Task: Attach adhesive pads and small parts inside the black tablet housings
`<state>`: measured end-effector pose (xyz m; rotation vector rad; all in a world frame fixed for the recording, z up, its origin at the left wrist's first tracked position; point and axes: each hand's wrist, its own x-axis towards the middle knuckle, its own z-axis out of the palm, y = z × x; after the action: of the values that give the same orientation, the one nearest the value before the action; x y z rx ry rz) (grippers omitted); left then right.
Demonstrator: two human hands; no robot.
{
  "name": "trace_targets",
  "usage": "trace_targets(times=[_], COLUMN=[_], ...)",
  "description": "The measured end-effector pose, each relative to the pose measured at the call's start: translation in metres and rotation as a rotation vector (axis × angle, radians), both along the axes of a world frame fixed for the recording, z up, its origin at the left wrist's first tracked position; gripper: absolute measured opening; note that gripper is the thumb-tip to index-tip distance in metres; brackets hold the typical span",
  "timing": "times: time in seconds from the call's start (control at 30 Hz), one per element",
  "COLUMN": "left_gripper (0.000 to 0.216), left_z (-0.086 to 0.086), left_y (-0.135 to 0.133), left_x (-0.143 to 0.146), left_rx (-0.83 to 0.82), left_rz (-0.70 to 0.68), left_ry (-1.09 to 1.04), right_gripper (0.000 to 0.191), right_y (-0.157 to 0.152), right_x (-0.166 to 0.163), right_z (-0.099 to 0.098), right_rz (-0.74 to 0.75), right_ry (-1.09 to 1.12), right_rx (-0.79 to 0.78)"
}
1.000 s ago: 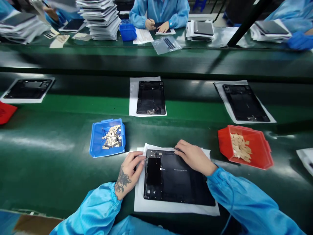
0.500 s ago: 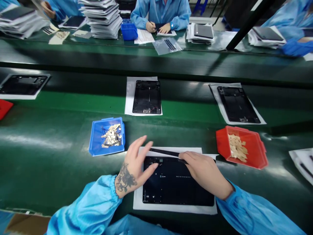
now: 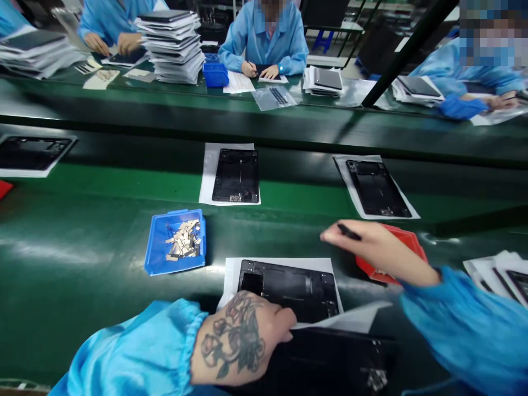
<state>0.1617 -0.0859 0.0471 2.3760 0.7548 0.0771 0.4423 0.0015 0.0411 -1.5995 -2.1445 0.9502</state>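
My left hand [image 3: 247,338] is closed at the edge of a dark tablet panel [image 3: 330,357] and the white sheet [image 3: 363,319] with it, raised off the bench near my body. Its fingertips are partly hidden. Just beyond lies another open black tablet housing [image 3: 297,286] on white paper [image 3: 231,269], partly covered by my hand and the raised sheet. My right hand [image 3: 375,247] is closed around black tweezers [image 3: 350,231], whose tips are out of sight, in front of a red bin [image 3: 406,242].
A blue bin [image 3: 175,242] of small tan pieces stands left. Tablet housings on paper lie along the green strip: one left [image 3: 33,151], one centre [image 3: 235,176], one right [image 3: 377,187]. More papers [image 3: 495,269] lie at right. Co-workers [image 3: 264,41] sit opposite beside stacks [image 3: 171,49].
The tablet panel that lay flat is now lifted and tilted towards me in my left hand, uncovering another housing. My right hand has moved right and up with the tweezers.
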Motion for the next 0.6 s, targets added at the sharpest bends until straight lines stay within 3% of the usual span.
trace_targets(times=[0.13, 0.3, 0.47, 0.6], left_gripper=[0.011, 0.02, 0.033, 0.04], left_z=[0.014, 0.003, -0.011, -0.014], left_y=[-0.014, -0.024, -0.045, -0.063], left_x=[-0.032, -0.077, -0.121, -0.148], left_rx=[-0.018, 0.04, 0.245, 0.276], left_rz=[0.171, 0.339, 0.438, 0.528], left_ry=[-0.017, -0.022, -0.01, 0.001], right_gripper=[0.027, 0.024, 0.029, 0.031], right_y=[0.074, 0.123, 0.144, 0.154], right_x=[-0.005, -0.079, -0.164, -0.192], right_z=[-0.046, -0.095, -0.106, -0.108], right_rz=[-0.187, -0.251, -0.295, -0.323], right_ry=[-0.174, -0.258, -0.329, -0.361], right_rx=[-0.096, -0.1, -0.134, -0.183])
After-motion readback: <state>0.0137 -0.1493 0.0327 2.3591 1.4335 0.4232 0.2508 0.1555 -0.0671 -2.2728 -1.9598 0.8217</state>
